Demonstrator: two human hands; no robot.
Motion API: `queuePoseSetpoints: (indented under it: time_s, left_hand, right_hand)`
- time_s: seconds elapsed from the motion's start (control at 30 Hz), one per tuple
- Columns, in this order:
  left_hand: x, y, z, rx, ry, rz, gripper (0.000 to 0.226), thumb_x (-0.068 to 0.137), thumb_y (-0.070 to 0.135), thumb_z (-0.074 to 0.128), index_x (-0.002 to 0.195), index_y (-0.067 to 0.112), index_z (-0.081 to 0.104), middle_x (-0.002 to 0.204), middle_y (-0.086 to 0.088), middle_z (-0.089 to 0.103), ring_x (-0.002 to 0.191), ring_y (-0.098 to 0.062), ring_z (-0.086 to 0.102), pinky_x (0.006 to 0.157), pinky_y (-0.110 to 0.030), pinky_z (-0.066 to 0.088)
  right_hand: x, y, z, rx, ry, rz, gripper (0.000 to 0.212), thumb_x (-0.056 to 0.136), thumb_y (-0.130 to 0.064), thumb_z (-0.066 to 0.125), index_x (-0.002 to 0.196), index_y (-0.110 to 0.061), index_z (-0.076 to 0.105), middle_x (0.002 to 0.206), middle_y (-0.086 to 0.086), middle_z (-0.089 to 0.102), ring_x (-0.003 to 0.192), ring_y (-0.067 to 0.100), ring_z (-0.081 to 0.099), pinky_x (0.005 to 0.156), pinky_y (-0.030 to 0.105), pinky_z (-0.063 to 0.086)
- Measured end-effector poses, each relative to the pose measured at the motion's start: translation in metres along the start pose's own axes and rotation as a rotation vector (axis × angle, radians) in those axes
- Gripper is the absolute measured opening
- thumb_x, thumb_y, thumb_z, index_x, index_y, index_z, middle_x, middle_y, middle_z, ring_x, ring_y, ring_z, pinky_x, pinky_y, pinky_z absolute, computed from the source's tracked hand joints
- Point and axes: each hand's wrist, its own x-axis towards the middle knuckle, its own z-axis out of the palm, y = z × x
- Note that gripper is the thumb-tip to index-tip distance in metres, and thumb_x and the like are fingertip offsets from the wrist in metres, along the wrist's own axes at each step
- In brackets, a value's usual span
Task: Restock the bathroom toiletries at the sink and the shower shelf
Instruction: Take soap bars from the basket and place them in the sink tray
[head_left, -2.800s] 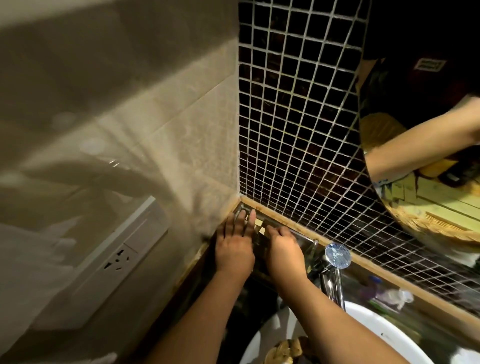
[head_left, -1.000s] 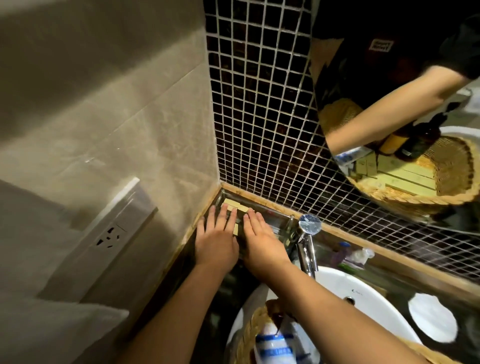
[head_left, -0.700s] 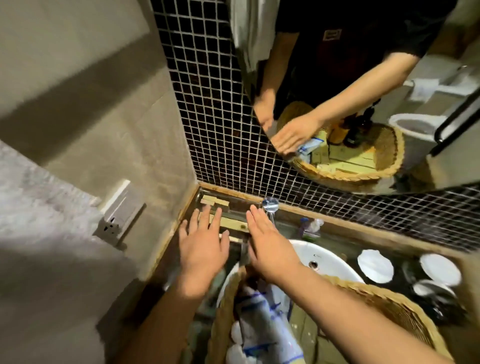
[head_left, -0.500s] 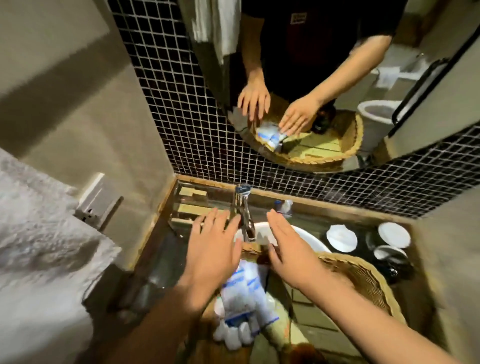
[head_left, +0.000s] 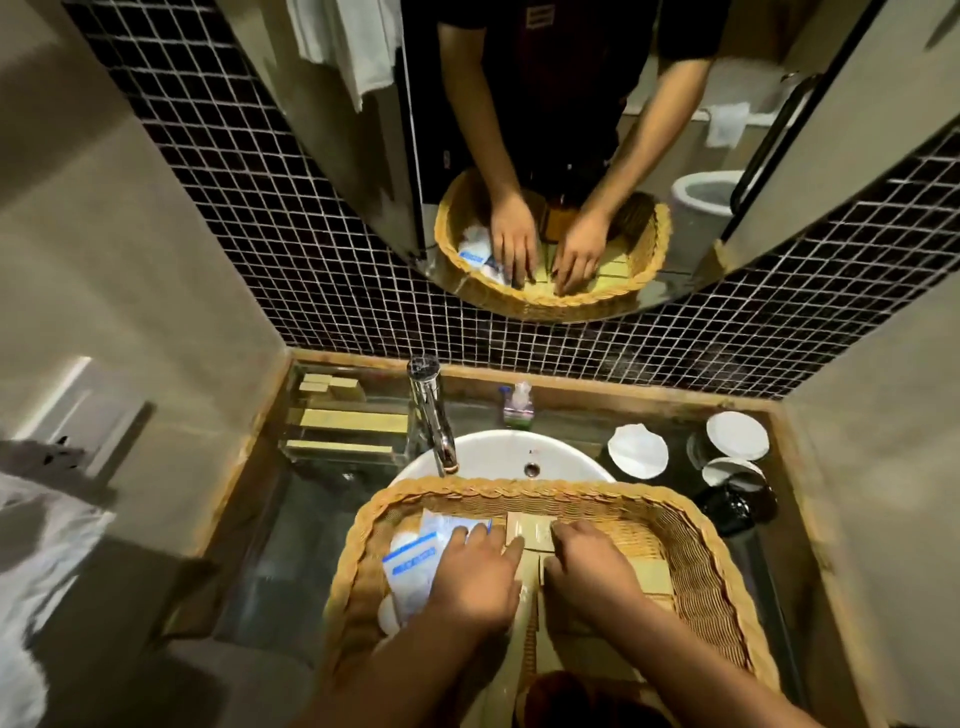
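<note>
Stock: flat pale-yellow cardboard toiletry boxes, lying in rows on the floor of an oval tan wicker basket. White plastic sachets with blue print sit at the basket's left end. The basket rests across the front of the round white basin.

Left hand: fingers straight, spread, lying over the sachets with the tips touching the nearest box. Right hand: fingers straight, flat on the boxes just beside it. Neither has closed on anything; the mirror shows the same flat fingers.

Outward: clear acrylic tray on the back-left of the counter, already holding several yellow boxes. Chrome tap stands between tray and basin. Paper-lidded cups are on the right.

Step, as I read it: picking the next item from the basket. The next move calls for pinching one box free of its neighbours and lifting it clear of the rim.
</note>
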Motion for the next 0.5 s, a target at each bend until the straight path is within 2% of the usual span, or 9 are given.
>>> queuePoseSetpoints:
  time_s: [0.07,0.17,0.3,0.4,0.5]
  left_hand:
    - [0.012,0.001,0.007,-0.028,-0.017,-0.044,0.062,0.100,0.045,0.039,0.155,0.018,0.026,0.156,-0.014,0.033,0.142,-0.033,0.028,0.115,-0.047,0.019]
    - [0.026,0.004,0.009,-0.112,0.010,-0.109,0.065,0.101,0.042,0.036,0.157,0.014,0.021,0.161,-0.012,0.028,0.146,-0.030,0.023,0.120,-0.044,0.012]
    - [0.029,0.006,0.022,-0.276,0.071,-0.139,0.062,0.100,0.041,0.034,0.157,0.017,0.027,0.160,-0.007,0.032,0.148,-0.025,0.021,0.121,-0.038,0.008]
    - [0.025,0.000,0.035,-0.351,0.179,-0.127,0.064,0.093,0.037,0.044,0.154,0.020,0.034,0.150,-0.005,0.047,0.137,-0.023,0.039,0.115,-0.039,0.027]
    - [0.023,-0.002,0.036,-0.378,0.282,-0.097,0.074,0.082,0.031,0.058,0.152,0.015,0.040,0.130,-0.006,0.060,0.116,-0.024,0.055,0.098,-0.040,0.046]
  right_hand:
    - [0.009,-0.006,0.007,0.044,0.037,0.053,0.039,0.096,-0.033,0.049,0.133,-0.023,0.054,0.129,0.004,0.057,0.120,0.024,0.052,0.101,0.035,0.043]
    - [0.016,-0.011,0.018,0.108,0.137,0.165,0.035,0.095,-0.041,0.050,0.123,-0.022,0.061,0.120,0.002,0.060,0.113,0.021,0.054,0.094,0.033,0.049]
    - [0.021,-0.006,0.029,0.265,0.131,0.208,0.033,0.084,-0.042,0.066,0.111,-0.024,0.059,0.110,-0.002,0.062,0.104,0.020,0.056,0.084,0.033,0.050]
    - [0.022,0.001,0.028,0.468,0.157,0.222,0.026,0.083,-0.033,0.073,0.102,-0.028,0.055,0.093,-0.010,0.067,0.088,0.011,0.063,0.076,0.030,0.052]
    - [0.016,0.006,0.028,0.597,0.197,0.178,0.027,0.084,-0.029,0.077,0.102,-0.029,0.057,0.080,-0.010,0.068,0.077,0.005,0.063,0.074,0.026,0.053]
